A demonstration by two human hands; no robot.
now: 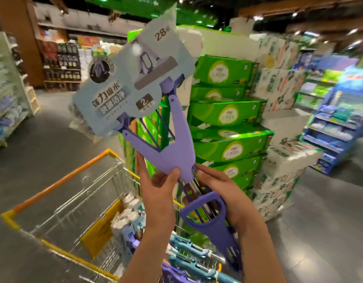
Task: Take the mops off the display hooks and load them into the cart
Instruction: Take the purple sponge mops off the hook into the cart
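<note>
Cart [60, 183] sits lower left, wire basket with yellow/orange rim. Inside it: several packaged mops [125, 217] lying near the right side, light-blue cards and purple/teal frames visible (count unclear, blurred). A yellow panel [101, 227] hangs on the basket's inner wall.

Left hand [158, 193] grips the purple mop [166, 144] at the lower edge of its forked frame, thumb on the front face, fingers wrapped behind. Mop is held up in the air above the cart's right edge, tilted, head end up, with its light-blue cardboard sleeve [133, 82] over the head.

Right hand [221, 193] is closed around the shaft just below the frame, next to the purple pull handle [205, 211].

Behind: stacked green boxes [225, 111], white packs to the right.
</note>
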